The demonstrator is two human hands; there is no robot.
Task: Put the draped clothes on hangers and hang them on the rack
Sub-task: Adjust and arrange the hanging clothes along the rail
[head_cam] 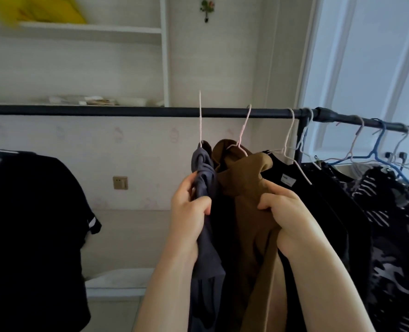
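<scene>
2 bare hands worked at the black rack rail (pixel 126 111). The left hand (pixel 189 209) had its fingers clamped on a bunched grey garment (pixel 204 178), which sat on a pale wire hanger (pixel 200 121); that hanger's hook stood up in front of the rail, and whether it was hooked on could not be told. The right hand (pixel 292 216) gripped the brown garment (pixel 244 178) just beside it, fingers closed into the cloth. The brown garment's pink hanger (pixel 243 130) hung on the rail. A black garment with a white label (pixel 294 188) hung to the right, and a black T-shirt (pixel 31 212) hung well apart at the left.
</scene>
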